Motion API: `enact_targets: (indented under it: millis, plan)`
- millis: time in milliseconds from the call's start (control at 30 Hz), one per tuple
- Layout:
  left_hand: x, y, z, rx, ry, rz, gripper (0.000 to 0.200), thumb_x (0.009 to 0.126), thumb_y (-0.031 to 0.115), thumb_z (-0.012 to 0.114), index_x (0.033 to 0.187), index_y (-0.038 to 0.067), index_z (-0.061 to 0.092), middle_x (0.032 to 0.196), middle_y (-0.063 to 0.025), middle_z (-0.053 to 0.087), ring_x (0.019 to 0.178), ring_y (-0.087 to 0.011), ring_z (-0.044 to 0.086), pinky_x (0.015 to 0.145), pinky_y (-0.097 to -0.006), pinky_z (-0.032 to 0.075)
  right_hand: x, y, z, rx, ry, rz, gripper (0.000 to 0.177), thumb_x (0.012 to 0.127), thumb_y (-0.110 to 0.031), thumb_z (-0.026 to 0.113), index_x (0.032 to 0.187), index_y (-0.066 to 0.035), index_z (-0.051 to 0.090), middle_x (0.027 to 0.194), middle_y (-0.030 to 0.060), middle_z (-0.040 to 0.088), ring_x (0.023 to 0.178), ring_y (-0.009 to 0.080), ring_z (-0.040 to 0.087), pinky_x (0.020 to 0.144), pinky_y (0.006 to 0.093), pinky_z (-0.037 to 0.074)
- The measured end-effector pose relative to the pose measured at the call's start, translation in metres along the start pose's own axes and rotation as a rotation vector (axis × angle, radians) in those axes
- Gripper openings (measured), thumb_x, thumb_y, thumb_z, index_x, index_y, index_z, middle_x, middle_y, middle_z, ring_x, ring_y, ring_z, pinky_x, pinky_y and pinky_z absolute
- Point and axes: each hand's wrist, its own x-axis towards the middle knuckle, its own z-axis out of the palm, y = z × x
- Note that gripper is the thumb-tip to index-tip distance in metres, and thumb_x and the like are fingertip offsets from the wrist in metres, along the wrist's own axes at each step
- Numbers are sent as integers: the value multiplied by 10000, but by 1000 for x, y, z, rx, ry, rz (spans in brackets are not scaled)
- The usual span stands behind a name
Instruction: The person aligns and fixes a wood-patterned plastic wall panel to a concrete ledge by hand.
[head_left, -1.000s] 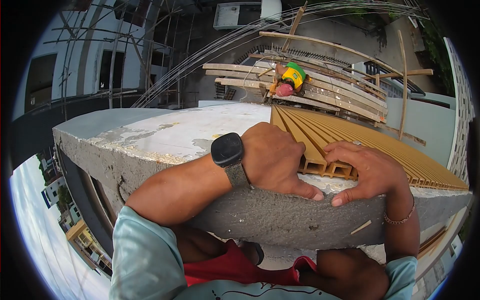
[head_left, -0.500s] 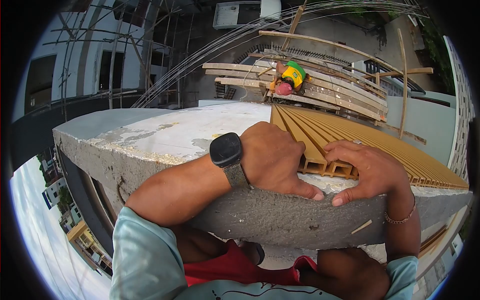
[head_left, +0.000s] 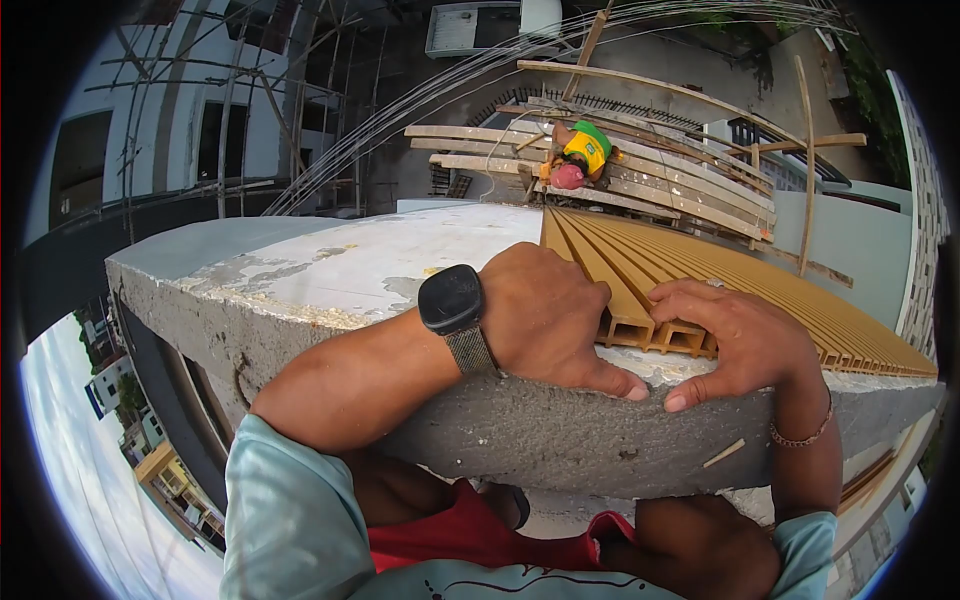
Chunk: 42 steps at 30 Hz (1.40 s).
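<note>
My left hand (head_left: 548, 318), with a dark watch (head_left: 451, 299) on its wrist, is bent over the wall's top edge beside the end of a yellow-brown fluted panel (head_left: 612, 275). Its fingers curl out of sight against the panel, and its thumb lies on the concrete. My right hand (head_left: 745, 335) grips the same panel a little to the right, fingers bent over the ribs and thumb on the concrete edge. Between the hands, the hollow ends of the panel show. The two thumbs point at each other, slightly apart.
Below the wall, a person in a pink head covering (head_left: 568, 176) is on scaffold planks (head_left: 690, 200). More fluted panelling (head_left: 800, 300) runs to the right. The rough concrete wall top (head_left: 560, 430) lies close to me. Overhead wires (head_left: 400, 110) cross beyond, near bamboo scaffolding (head_left: 225, 130).
Both hands stay in place on the panel. The person below has shifted very slightly.
</note>
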Motion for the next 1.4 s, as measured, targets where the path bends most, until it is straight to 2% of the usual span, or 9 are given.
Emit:
enact_targets:
  millis: [167,233,267,333,533,600,1000,1100,1400]
  plan:
    - [0,1,0,-3,-6,-5,913,696,837,519,857,-54,644,596,-197,619,634,-377,658,589,-443,514,-1,3,2,-38,41,-66,782,642,-634,764,1136,-64,557,1202,117,557,1070,349,585,859,422,491]
    - [-2,1,1,10,49,3,866,717,808,524,681,-43,682,605,-197,635,625,-340,675,601,-402,543,0,3,2,-34,40,-65,779,642,-633,764,1133,-64,557,1201,117,558,1068,350,585,858,422,491]
    - [-1,1,1,10,49,2,866,717,808,524,681,-43,682,605,-197,635,625,-340,675,601,-402,543,-1,3,2,-34,41,-64,777,642,-631,766,1131,-64,557,1198,117,558,1064,351,586,857,422,491]
    - [-1,0,0,-11,11,0,912,695,833,527,850,-58,643,585,-196,613,631,-378,658,588,-447,515,-1,2,2,-33,43,-63,775,643,-628,767,1129,-63,558,1195,117,559,1061,352,586,855,422,490]
    - [-1,0,1,-3,19,6,913,698,831,526,866,-59,640,585,-202,611,631,-382,657,589,-452,515,0,2,1,-26,45,-78,767,642,-613,775,1131,-63,557,1180,117,561,1057,352,584,858,419,486]
    - [-1,0,1,1,18,2,913,699,832,525,869,-58,640,586,-202,611,632,-383,657,590,-453,515,0,0,-1,4,-4,-7,800,570,-562,846,1141,-84,553,1318,189,527,1161,383,559,919,427,476]
    - [-1,-1,2,4,29,7,920,697,839,515,850,-59,637,589,-201,615,627,-382,656,588,-452,517,1,1,0,17,-11,-10,790,576,-537,854,1136,-67,554,1303,215,528,1175,387,548,944,430,461]
    - [-1,0,1,4,28,7,920,698,839,515,849,-60,639,588,-200,615,626,-382,656,589,-451,518,0,6,4,-35,55,-101,771,640,-614,776,1129,-60,558,1191,124,564,1047,354,595,845,416,496]
    - [0,0,1,1,13,5,915,699,834,520,859,-59,642,586,-200,614,626,-383,656,589,-446,519,0,5,3,-30,56,-92,780,636,-615,779,1129,-53,558,1189,133,568,1049,356,595,849,417,496]
